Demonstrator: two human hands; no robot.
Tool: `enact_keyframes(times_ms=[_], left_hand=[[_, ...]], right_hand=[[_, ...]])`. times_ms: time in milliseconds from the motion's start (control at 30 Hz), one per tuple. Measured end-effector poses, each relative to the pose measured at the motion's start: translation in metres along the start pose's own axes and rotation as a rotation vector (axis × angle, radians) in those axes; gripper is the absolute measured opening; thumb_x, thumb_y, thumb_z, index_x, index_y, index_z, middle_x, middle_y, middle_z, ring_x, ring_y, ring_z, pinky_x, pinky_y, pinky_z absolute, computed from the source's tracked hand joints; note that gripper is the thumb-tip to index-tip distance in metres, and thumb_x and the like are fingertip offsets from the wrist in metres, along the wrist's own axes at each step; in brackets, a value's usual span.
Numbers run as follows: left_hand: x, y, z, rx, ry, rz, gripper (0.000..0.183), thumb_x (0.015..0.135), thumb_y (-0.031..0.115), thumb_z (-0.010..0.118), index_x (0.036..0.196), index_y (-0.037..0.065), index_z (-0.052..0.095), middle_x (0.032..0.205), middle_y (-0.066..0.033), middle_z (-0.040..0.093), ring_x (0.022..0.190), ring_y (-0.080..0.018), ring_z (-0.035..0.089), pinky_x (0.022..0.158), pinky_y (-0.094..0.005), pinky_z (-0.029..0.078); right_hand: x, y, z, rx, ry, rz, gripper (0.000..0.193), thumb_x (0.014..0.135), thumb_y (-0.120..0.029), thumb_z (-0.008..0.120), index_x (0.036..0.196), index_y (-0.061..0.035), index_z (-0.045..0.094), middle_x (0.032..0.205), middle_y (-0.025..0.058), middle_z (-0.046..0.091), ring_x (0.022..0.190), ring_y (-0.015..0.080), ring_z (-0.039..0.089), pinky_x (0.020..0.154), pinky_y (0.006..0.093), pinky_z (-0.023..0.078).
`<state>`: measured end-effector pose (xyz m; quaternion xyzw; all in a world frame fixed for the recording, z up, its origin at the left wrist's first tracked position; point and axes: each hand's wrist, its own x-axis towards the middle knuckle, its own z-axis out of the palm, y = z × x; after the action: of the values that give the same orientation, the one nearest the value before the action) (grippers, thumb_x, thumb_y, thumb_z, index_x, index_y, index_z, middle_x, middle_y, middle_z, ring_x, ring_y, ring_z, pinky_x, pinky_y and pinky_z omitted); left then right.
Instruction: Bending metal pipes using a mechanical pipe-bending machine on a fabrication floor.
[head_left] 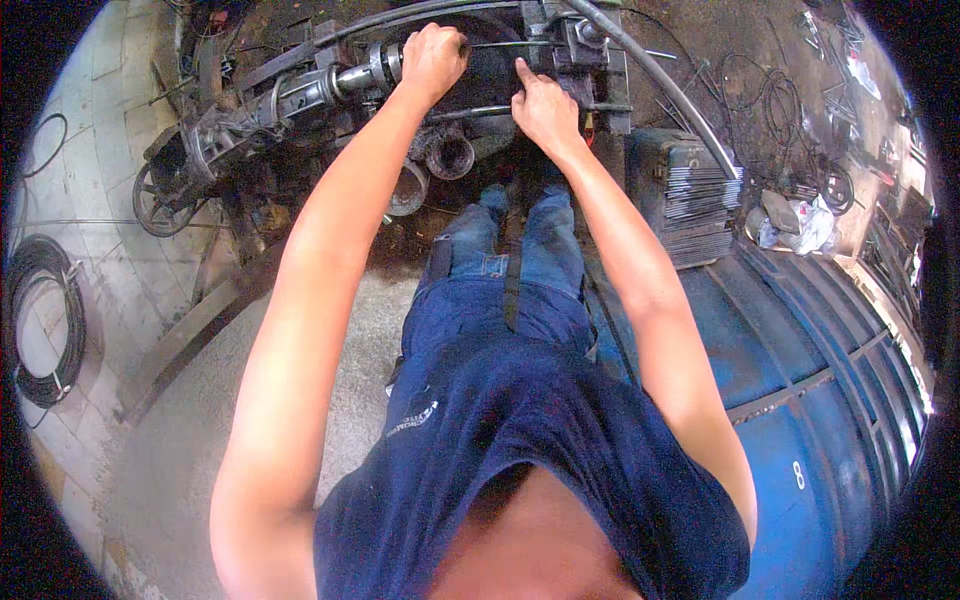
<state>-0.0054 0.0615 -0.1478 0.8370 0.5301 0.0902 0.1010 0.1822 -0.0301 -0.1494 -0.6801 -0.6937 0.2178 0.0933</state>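
At the top of the head view a metal machine with a lathe-like body (305, 95) stretches across in front of me. My left hand (435, 62) is closed in a fist at the right end of its cylindrical shaft (368, 74). Whatever lies inside that fist is mostly hidden; a dark round end shows at its right side. From there a thin metal rod (505, 44) runs right to a dark block (590, 45). My right hand (548, 108) hovers near the rod, index finger stretched toward it and the other fingers loosely bent. Nothing shows in it.
Below the machine are round pipe ends (450, 157). A handwheel (163, 195) sits at its left. A long bar (665, 85) slants down toward stacked metal plates (700, 205). A blue ribbed metal panel (800, 370) lies right; coiled black hose (48, 320) lies left.
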Motion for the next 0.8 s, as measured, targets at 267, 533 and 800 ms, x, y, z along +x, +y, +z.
enact_keyframes(times_ms=[267,533,800], left_hand=[[-0.001,0.005,-0.001,-0.066,0.082,-0.01,0.013,0.073,0.021,0.067,0.077,0.009,0.072,0.079,-0.0096,0.068,0.083,-0.0307,0.063,0.076,-0.0447,0.051],[0.002,0.004,0.0,-0.043,0.07,-0.008,0.012,0.073,0.019,0.066,0.076,0.01,0.073,0.079,-0.0108,0.068,0.084,-0.0304,0.064,0.076,-0.0452,0.051],[0.007,0.004,0.002,-0.015,0.046,-0.018,0.011,0.073,0.017,0.063,0.074,0.009,0.072,0.079,-0.0109,0.068,0.083,-0.0307,0.064,0.075,-0.0467,0.049]], right_hand=[[0.014,-0.015,-0.021,0.012,-0.079,0.064,0.061,0.082,-0.02,0.052,0.142,-0.0173,0.04,0.1,0.0215,0.062,0.088,0.0401,0.064,0.079,0.0509,0.052],[0.026,-0.011,-0.011,-0.043,-0.105,0.022,0.065,0.082,-0.019,0.053,0.145,-0.017,0.035,0.096,0.0211,0.064,0.085,0.0385,0.066,0.077,0.0477,0.054],[-0.001,0.003,0.005,-0.135,-0.051,-0.088,0.049,0.077,-0.015,0.055,0.125,-0.0023,0.055,0.084,0.0193,0.065,0.072,0.0347,0.067,0.063,0.046,0.055]])
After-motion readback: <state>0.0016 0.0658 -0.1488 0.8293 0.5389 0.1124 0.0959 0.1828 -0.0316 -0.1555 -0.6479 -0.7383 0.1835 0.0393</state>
